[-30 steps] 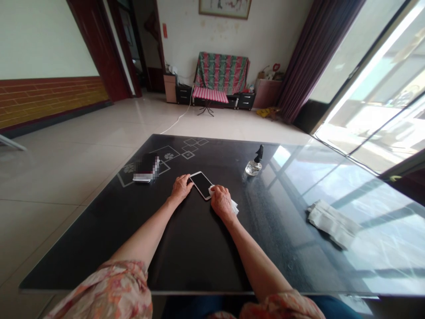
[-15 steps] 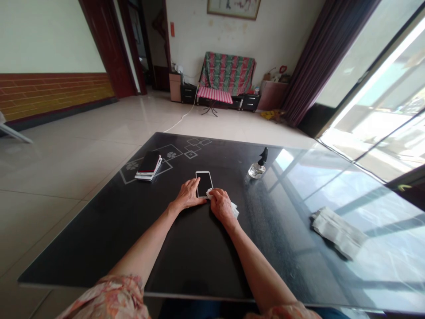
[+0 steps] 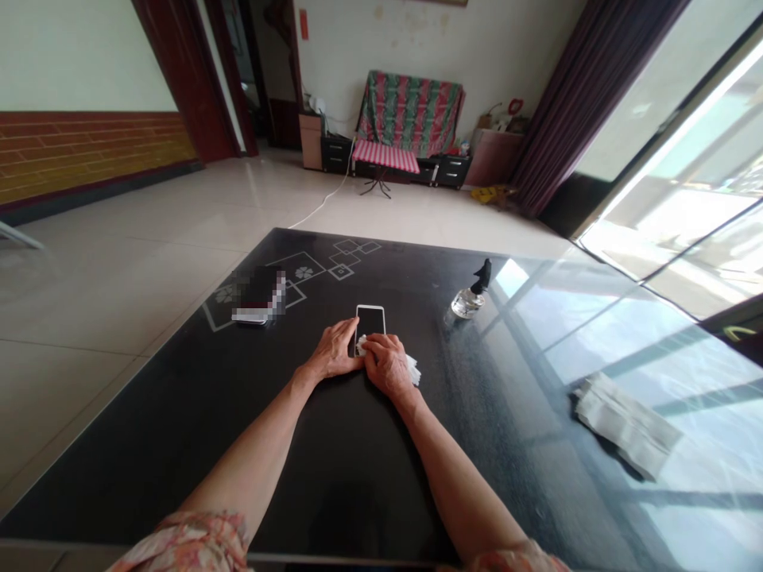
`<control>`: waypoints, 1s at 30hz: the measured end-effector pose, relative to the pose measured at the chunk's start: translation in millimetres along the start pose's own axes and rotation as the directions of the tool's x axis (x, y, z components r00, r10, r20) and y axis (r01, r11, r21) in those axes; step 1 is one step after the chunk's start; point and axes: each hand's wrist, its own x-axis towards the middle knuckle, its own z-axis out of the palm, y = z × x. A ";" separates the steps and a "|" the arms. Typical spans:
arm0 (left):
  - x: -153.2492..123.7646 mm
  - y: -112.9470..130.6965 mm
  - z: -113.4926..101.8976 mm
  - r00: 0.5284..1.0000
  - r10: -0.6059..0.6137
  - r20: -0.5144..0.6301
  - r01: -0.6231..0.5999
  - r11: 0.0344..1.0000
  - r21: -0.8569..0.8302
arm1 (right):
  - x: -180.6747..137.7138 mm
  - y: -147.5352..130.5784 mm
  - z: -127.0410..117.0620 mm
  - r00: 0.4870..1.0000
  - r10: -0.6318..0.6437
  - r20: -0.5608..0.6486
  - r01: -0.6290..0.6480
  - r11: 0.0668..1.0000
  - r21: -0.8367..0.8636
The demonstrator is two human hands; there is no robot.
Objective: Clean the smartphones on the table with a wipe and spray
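Observation:
A white-edged phone (image 3: pixel 370 322) with a dark screen lies flat on the black glass table (image 3: pixel 334 461). My left hand (image 3: pixel 335 351) rests against the phone's left edge, fingers curled onto it. My right hand (image 3: pixel 387 364) is closed on a crumpled white wipe (image 3: pixel 411 369) and presses it on the near end of the phone's screen. Both hands sit side by side, almost touching.
A small stack of phones (image 3: pixel 258 295) lies at the table's far left. A small clear spray bottle (image 3: pixel 470 295) with a black top stands to the right of the phone. A pile of folded white cloths (image 3: pixel 625 423) lies at the right.
The phone has turned from slanted to straight. My right hand with the wipe has slid left onto the phone's near end, closer to my left hand.

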 end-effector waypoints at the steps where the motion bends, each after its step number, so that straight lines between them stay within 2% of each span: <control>1: 0.2 0.1 -0.7 1.000 -0.003 0.005 0.003 1.000 0.000 | -0.5 2.6 -0.9 1.000 0.010 -0.008 -0.010 1.000 0.000; 6: 0.6 -1.1 -2.5 0.999 -0.023 0.024 0.023 1.000 -0.014 | -2.9 17.4 -7.3 0.990 0.110 -0.088 -0.112 0.993 -0.020; 8: 0.4 -1.4 -2.8 0.999 -0.038 0.021 0.039 0.999 -0.026 | -4.0 18.6 -8.8 0.991 0.107 -0.086 -0.110 0.993 -0.033; 14: 0.1 -1.5 -2.9 0.999 -0.031 -0.024 0.029 0.996 -0.081 | -2.6 2.5 -5.7 0.991 -0.073 0.109 0.077 0.996 -0.036; 17: -0.3 -2.3 -2.6 0.999 -0.011 -0.036 0.008 0.996 -0.092 | 0.1 -3.5 -2.8 0.982 -0.097 0.159 0.103 0.994 -0.027; 22: -0.6 -2.3 -3.8 0.999 -0.005 -0.036 0.003 0.997 -0.076 | -0.6 -2.9 0.0 0.997 -0.013 0.075 0.015 0.999 -0.032; 28: 0.8 -1.3 -5.2 1.000 -0.027 -0.012 0.027 0.998 -0.063 | -5.6 8.5 -6.7 0.975 0.221 -0.036 -0.224 0.967 -0.124; 30: 0.9 -1.4 -5.1 0.999 -0.035 -0.005 0.034 0.997 -0.064 | -6.5 10.3 -9.0 0.976 0.213 -0.040 -0.217 0.967 -0.133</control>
